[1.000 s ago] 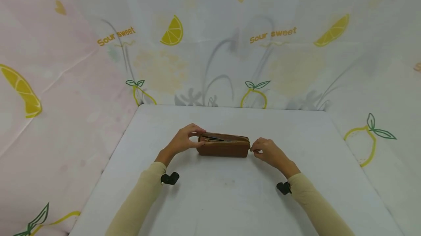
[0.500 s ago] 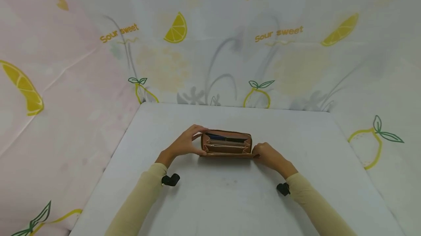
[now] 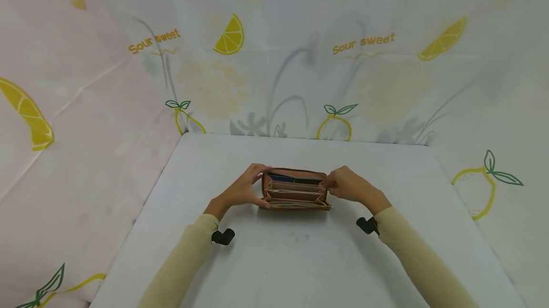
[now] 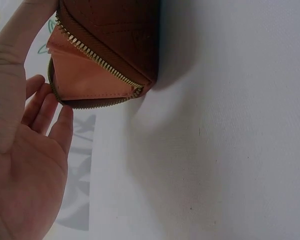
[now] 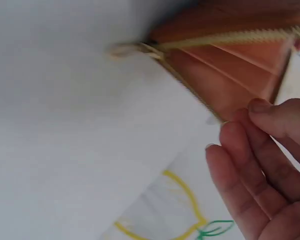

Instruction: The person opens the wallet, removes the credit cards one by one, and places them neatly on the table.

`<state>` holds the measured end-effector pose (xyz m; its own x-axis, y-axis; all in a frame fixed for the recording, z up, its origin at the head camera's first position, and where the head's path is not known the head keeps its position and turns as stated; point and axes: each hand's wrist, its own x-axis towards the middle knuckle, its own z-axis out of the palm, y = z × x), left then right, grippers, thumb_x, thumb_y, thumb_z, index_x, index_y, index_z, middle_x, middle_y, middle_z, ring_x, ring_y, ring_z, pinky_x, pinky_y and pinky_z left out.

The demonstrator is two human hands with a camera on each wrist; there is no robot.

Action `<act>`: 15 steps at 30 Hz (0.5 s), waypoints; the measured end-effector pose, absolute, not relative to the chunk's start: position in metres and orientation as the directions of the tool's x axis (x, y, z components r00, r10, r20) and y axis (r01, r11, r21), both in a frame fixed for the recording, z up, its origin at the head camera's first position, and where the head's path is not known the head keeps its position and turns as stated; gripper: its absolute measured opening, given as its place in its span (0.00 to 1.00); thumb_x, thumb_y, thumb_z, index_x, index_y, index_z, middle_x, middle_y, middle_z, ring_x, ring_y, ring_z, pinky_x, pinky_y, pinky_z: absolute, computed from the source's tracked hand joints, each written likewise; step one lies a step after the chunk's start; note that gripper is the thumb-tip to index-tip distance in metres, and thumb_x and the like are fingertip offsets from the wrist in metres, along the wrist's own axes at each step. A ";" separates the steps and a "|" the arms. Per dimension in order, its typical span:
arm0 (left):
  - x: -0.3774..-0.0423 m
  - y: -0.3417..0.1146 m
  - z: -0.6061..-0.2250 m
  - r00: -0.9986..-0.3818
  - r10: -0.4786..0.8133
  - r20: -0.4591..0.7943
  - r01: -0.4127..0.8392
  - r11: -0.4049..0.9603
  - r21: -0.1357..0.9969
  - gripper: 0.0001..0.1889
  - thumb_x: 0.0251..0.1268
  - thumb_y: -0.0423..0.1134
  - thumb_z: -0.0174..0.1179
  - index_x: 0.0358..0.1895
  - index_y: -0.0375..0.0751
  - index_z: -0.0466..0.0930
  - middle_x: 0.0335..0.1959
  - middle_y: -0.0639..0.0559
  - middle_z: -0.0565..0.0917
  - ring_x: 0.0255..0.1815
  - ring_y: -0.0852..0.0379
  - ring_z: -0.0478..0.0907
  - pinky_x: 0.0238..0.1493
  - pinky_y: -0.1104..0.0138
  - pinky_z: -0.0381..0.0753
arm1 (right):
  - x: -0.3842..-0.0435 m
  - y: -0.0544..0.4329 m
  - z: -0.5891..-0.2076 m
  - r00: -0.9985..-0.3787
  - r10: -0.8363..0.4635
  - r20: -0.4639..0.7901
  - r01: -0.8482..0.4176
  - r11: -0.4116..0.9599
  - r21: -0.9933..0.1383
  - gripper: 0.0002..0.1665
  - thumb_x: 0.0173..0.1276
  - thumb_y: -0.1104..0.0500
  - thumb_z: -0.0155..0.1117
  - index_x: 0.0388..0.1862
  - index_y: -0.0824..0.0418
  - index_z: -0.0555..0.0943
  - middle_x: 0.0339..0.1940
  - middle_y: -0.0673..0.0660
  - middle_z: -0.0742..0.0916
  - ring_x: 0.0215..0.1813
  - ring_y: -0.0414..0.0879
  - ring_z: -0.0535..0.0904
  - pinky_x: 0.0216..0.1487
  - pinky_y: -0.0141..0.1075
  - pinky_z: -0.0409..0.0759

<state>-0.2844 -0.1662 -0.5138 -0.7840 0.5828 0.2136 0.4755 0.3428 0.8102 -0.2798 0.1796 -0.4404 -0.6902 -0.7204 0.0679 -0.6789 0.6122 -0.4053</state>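
A brown zip-around wallet [image 3: 296, 209] stands with its mouth spread wide on the white table, showing tan accordion compartments. A blue card [image 3: 280, 179] and a darker card [image 3: 308, 181] sit in slots along its back inner wall. My left hand [image 3: 242, 188] grips the wallet's left end, thumb on the front edge and fingers at the back edge. At the right end, my right hand [image 3: 349, 185] pinches the back edge with thumb and fingertips. The zipper pull [image 5: 125, 50] hangs loose at the lower right corner, blurred in the right wrist view.
The white table [image 3: 274, 260] reaches back to a cloth backdrop [image 3: 274, 74] printed with lemons and lettering. More printed cloth hangs at the left and right sides. Black wrist cameras are strapped at both sleeves.
The wallet has gone from nearly closed to spread wide, its front edge lowered. My right hand has left the zipper pull and moved up to the back right edge. The left hand's grip has widened.
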 end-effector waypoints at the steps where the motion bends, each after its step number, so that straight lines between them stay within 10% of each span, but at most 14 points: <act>1: -0.284 -0.167 -0.514 -0.786 0.581 0.212 0.474 0.345 0.811 0.57 0.33 0.48 0.83 0.73 0.46 0.61 0.64 0.46 0.61 0.66 0.50 0.62 0.70 0.55 0.59 | -0.283 0.175 -0.433 -0.690 -0.719 0.079 -0.682 0.610 -0.403 0.07 0.60 0.72 0.66 0.30 0.63 0.87 0.27 0.51 0.86 0.26 0.37 0.73 0.27 0.32 0.73; 15: -0.287 -0.167 -0.520 -0.770 0.591 0.239 0.502 0.332 0.798 0.57 0.34 0.47 0.84 0.73 0.45 0.60 0.64 0.48 0.61 0.66 0.52 0.61 0.69 0.55 0.61 | -0.324 0.091 -0.413 -0.609 -0.790 0.071 -0.741 0.536 -0.404 0.08 0.65 0.67 0.64 0.32 0.59 0.88 0.29 0.48 0.87 0.30 0.37 0.80 0.35 0.34 0.80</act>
